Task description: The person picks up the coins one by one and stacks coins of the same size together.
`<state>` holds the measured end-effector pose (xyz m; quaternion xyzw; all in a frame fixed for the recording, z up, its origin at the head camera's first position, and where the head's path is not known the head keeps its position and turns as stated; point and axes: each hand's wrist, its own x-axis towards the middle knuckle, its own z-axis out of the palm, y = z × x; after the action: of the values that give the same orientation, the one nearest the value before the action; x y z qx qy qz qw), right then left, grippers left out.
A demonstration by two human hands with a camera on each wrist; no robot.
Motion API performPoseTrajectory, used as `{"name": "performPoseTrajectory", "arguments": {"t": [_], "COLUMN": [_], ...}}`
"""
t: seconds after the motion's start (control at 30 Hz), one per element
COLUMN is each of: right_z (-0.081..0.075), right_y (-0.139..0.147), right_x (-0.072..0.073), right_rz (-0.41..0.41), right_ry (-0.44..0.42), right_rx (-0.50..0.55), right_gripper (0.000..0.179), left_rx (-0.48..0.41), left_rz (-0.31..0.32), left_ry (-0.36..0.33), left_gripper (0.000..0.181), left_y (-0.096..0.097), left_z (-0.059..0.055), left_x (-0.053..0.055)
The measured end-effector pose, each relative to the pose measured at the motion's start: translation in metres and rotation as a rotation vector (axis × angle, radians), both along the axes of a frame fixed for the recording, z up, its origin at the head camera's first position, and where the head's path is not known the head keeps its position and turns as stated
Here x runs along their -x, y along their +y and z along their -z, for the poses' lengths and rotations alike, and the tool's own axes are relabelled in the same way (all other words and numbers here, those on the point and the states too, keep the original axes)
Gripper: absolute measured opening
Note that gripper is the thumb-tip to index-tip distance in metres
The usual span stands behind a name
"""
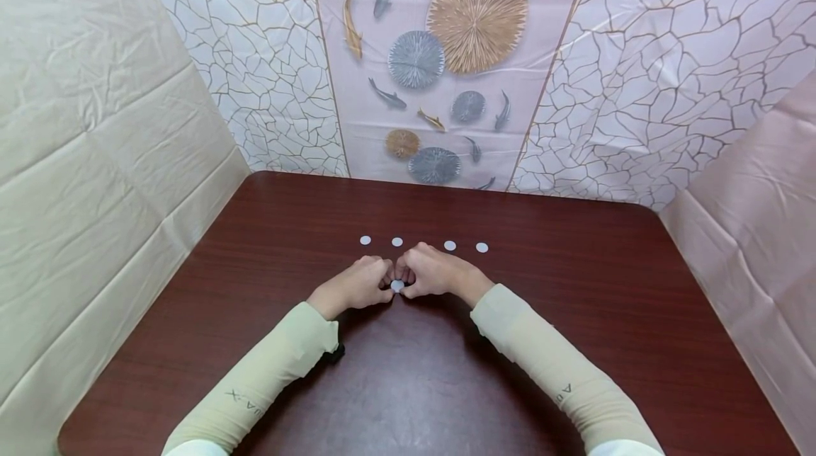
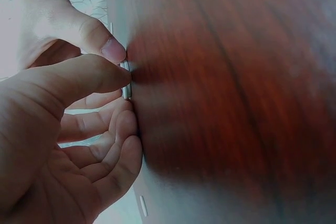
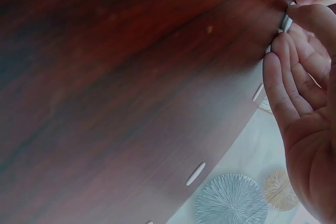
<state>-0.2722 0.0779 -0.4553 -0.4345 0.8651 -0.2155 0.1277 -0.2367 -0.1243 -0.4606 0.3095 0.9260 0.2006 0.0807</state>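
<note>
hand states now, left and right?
Left hand: thumb and forefinger pinch the white disc lying on the table.
Right hand: fingertips pinch the same disc from the other side.

A dark wooden table (image 1: 574, 343) is standing against a backdrop (image 1: 446, 52) printed with fish and round fans. Cream sheeting (image 1: 95, 158) is hanging on the left; pink sheeting (image 1: 758, 229) is hanging on the right.

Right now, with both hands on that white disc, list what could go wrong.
1. The disc lies flat on the slick table; the fingertips of the left hand and right hand may slip off its thin edge.
2. A slip could flick it into the four discs just beyond.
</note>
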Motion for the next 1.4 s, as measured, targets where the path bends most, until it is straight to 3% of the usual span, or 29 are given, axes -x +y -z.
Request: {"name": "performPoseTrajectory", "arguments": {"t": [1.4], "right_z": [-0.003], "right_y": [0.0013], "right_x": [-0.0028], "right_rz": [-0.02], "right_ry": [0.011], "right_rx": [-0.015], "right_gripper": [0.013], "left_rx": [0.015], "left_rz": [-0.002], "left_ry": [-0.011], "left_gripper": [0.012], "left_y": [0.0014], "left_z": [-0.0036], "left_x": [-0.0031]}}
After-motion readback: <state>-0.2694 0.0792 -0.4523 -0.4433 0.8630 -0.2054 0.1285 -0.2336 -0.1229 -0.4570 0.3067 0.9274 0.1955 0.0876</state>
